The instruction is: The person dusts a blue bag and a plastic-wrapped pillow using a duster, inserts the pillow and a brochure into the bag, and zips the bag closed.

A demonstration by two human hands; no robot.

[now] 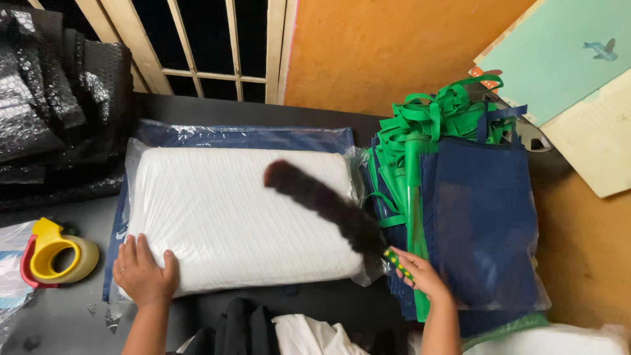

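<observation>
A tape dispenser (pixel 58 258) sits at far left. The left hand (pixel 143 273), fingers spread, presses flat on the bagged white pillow (pixel 230 217). The right hand (pixel 424 274) grips a dark duster (pixel 325 200) lying diagonally over the pillow, beside stacked bags (pixel 473 197).

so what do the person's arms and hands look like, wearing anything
Both forearms are bare, with no sleeves, gloves or watch in view. The left hand wears a thin ring on one finger. The right hand shows no jewellery.
</observation>
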